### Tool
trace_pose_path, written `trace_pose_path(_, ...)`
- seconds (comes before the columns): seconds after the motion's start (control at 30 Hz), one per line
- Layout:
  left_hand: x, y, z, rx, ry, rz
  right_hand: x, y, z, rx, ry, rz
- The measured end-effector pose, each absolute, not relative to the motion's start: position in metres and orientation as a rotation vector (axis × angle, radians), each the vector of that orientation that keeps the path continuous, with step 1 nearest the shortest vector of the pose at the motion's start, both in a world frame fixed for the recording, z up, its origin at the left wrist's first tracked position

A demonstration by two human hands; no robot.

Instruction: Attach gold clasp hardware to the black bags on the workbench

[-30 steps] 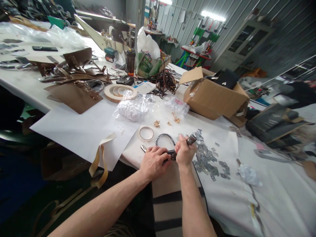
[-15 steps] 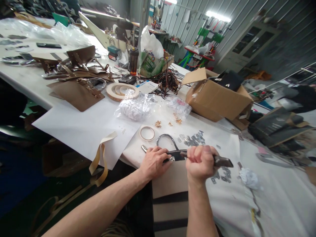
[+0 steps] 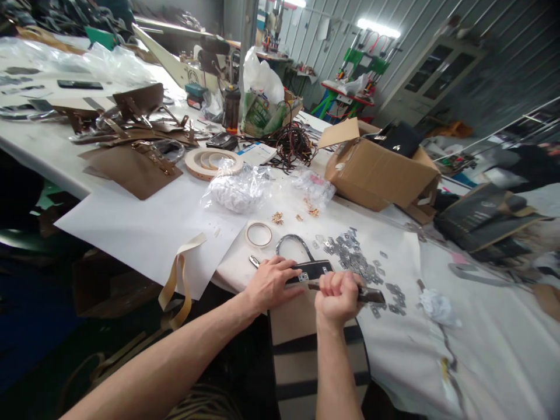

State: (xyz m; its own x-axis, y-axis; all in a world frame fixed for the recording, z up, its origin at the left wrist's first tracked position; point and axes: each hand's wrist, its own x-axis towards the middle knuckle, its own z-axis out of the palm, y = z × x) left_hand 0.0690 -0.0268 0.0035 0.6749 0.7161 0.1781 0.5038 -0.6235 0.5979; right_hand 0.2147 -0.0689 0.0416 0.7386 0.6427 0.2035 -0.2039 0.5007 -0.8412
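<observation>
A beige bag piece with black bands point(image 3: 295, 350) hangs over the table's front edge toward me. Along its top runs a black strip point(image 3: 322, 267) with small metal plates on it. Behind the strip arches a dark handle point(image 3: 294, 238). My left hand point(image 3: 272, 284) lies over the strip's left end, fingers stretched out, pressing on it beside a plate. My right hand point(image 3: 336, 300) is closed in a fist around a dark brown bar-like hand tool point(image 3: 371, 296); the fist hides its middle, so its exact kind is unclear. A silver-ended object point(image 3: 254, 261) lies beside my left hand.
Loose metal plates point(image 3: 350, 254) are scattered right of the bag piece. Behind lie small gold-coloured fittings point(image 3: 277, 217), a tape roll point(image 3: 259, 234) and a plastic bag point(image 3: 238, 192). A cardboard box point(image 3: 380, 172) stands at back right; brown leather pieces point(image 3: 135, 166) lie at left.
My right fist has moved down and left with the tool, uncovering more of the black strip and the loose plates. My left hand stays on the strip. The view has shifted slightly.
</observation>
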Motion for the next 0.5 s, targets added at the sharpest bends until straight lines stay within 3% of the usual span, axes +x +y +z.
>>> trace_pose_path(0.5,0.071,-0.027,-0.003,2.341,0.907,0.612,0.191,-0.056,0.015,-1.147,-0.715,0.370)
